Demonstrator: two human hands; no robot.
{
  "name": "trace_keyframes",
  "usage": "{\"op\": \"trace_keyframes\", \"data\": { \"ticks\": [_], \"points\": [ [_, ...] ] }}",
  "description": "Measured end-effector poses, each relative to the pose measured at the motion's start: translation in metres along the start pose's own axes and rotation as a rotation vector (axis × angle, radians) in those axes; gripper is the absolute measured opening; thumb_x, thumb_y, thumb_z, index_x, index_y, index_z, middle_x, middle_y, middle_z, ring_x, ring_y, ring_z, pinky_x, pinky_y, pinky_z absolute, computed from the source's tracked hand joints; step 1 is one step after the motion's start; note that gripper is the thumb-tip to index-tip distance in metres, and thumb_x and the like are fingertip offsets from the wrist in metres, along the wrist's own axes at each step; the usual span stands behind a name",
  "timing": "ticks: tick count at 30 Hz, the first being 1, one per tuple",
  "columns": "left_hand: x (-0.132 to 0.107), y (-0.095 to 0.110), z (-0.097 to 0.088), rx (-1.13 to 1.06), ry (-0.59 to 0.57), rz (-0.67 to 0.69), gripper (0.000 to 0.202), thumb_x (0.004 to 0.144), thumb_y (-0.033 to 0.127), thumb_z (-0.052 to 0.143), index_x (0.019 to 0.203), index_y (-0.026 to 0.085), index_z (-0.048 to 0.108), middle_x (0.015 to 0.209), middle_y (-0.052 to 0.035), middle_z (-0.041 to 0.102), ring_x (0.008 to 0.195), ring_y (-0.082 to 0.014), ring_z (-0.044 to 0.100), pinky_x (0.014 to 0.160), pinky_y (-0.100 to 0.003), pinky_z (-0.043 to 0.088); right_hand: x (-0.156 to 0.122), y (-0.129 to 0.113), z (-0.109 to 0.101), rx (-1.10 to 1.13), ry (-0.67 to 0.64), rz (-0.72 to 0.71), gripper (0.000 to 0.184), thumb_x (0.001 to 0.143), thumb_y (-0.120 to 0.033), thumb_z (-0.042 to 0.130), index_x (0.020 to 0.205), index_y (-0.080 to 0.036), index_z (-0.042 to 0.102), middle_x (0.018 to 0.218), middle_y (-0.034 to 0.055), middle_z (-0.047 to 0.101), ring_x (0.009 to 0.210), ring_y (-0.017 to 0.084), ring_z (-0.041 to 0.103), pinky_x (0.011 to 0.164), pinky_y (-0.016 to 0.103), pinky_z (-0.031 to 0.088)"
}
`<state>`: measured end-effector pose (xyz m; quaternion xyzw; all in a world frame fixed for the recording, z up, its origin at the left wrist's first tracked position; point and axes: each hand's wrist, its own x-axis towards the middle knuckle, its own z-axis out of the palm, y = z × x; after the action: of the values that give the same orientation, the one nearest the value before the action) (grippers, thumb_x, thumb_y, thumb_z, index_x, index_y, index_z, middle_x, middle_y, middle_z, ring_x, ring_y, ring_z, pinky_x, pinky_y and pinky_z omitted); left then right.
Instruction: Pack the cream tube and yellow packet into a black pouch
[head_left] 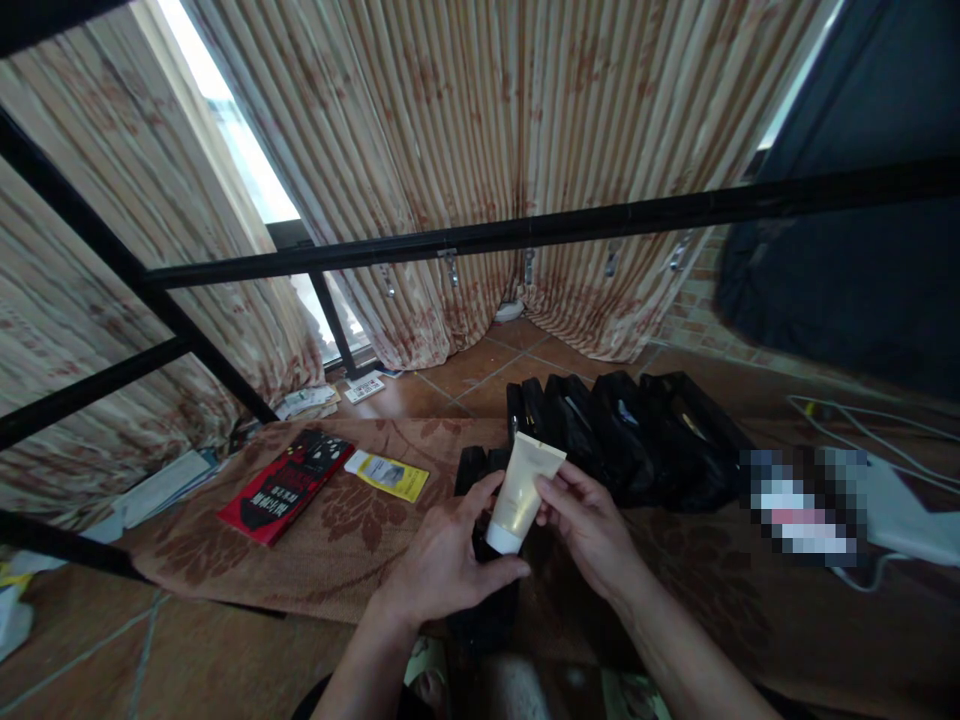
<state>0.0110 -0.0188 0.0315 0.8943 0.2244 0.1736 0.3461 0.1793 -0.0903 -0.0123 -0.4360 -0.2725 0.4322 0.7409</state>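
Observation:
A pale gold squeeze tube (523, 488) with a white cap is held at a tilt, cap end down, over a black bag. My right hand (592, 525) pinches its right edge, thumb in front and fingers behind. My left hand (442, 560) curves around the tube's lower left side, its index finger along the edge and its thumb below the cap; some left fingers are hidden. Beneath both hands lies a dark bag (487, 610), partly covered by them. Several black pouches (622, 435) stand in a row just beyond the tube.
A yellow tube (394, 475) with a white cap lies beside a red and black book (289, 485) on the brown patterned cover (352, 570). At right are a blurred-out item (802, 510), a white device (900, 510) and cables. A black metal rail (480, 240) crosses before the curtains (420, 130).

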Motion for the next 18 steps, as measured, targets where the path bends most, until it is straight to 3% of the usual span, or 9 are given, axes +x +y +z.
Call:
{"op": "trace_keyframes", "data": {
  "ticks": [4, 7, 10, 13, 15, 18],
  "points": [
    [-0.001, -0.002, 0.001, 0.017, -0.002, 0.005, 0.072, 0.081, 0.028, 0.067, 0.145, 0.023, 0.036, 0.114, -0.0042, 0.07, 0.1, -0.0231, 0.067, 0.09, -0.035, 0.05, 0.0, 0.001, -0.001, 0.022, -0.006, 0.029, 0.027, 0.074, -0.04, 0.082, 0.088, -0.02, 0.071, 0.069, -0.003, 0.06, 0.059, 0.009, 0.048, 0.054, 0.021, 0.042],
    [-0.004, -0.006, 0.0, -0.047, 0.031, 0.022, 0.061, 0.086, 0.026, 0.058, 0.144, 0.02, 0.04, 0.122, -0.0074, 0.066, 0.103, -0.0233, 0.064, 0.093, -0.036, 0.049, -0.003, -0.004, -0.001, 0.077, -0.067, 0.036, 0.023, 0.076, -0.037, 0.081, 0.088, -0.021, 0.071, 0.071, -0.0026, 0.06, 0.062, 0.009, 0.052, 0.058, 0.021, 0.046],
    [-0.008, -0.01, -0.001, -0.294, 0.03, -0.036, 0.05, 0.09, 0.031, 0.05, 0.14, 0.02, 0.048, 0.12, -0.0075, 0.065, 0.097, -0.0217, 0.064, 0.085, -0.033, 0.051, -0.007, -0.011, 0.002, 0.188, -0.144, 0.072, 0.032, 0.077, -0.034, 0.08, 0.106, -0.025, 0.07, 0.09, 0.0012, 0.066, 0.073, 0.011, 0.058, 0.065, 0.023, 0.05],
    [-0.01, -0.014, -0.002, -0.633, -0.068, -0.137, 0.049, 0.092, 0.04, 0.045, 0.134, 0.017, 0.055, 0.092, -0.0054, 0.068, 0.073, -0.018, 0.062, 0.068, -0.029, 0.051, -0.009, -0.015, 0.004, 0.275, -0.175, 0.118, 0.049, 0.075, -0.032, 0.082, 0.121, -0.03, 0.065, 0.099, 0.0026, 0.068, 0.072, 0.011, 0.059, 0.065, 0.024, 0.051],
    [-0.01, -0.014, -0.002, -0.687, -0.082, -0.18, 0.049, 0.092, 0.046, 0.045, 0.127, 0.014, 0.061, 0.082, -0.0044, 0.065, 0.069, -0.0168, 0.058, 0.064, -0.027, 0.049, -0.009, -0.014, 0.005, 0.268, -0.152, 0.112, 0.041, 0.071, -0.033, 0.084, 0.11, -0.026, 0.071, 0.086, 0.0004, 0.067, 0.064, 0.008, 0.055, 0.06, 0.02, 0.048],
    [-0.008, -0.012, -0.003, -0.569, -0.033, -0.145, 0.048, 0.094, 0.052, 0.046, 0.113, 0.014, 0.068, 0.084, -0.0045, 0.063, 0.074, -0.0157, 0.054, 0.066, -0.025, 0.044, -0.006, -0.009, 0.005, 0.198, -0.06, 0.046, 0.024, 0.068, -0.034, 0.087, 0.082, -0.019, 0.073, 0.063, -0.005, 0.054, 0.054, 0.004, 0.045, 0.052, 0.015, 0.04]
  ]
}}
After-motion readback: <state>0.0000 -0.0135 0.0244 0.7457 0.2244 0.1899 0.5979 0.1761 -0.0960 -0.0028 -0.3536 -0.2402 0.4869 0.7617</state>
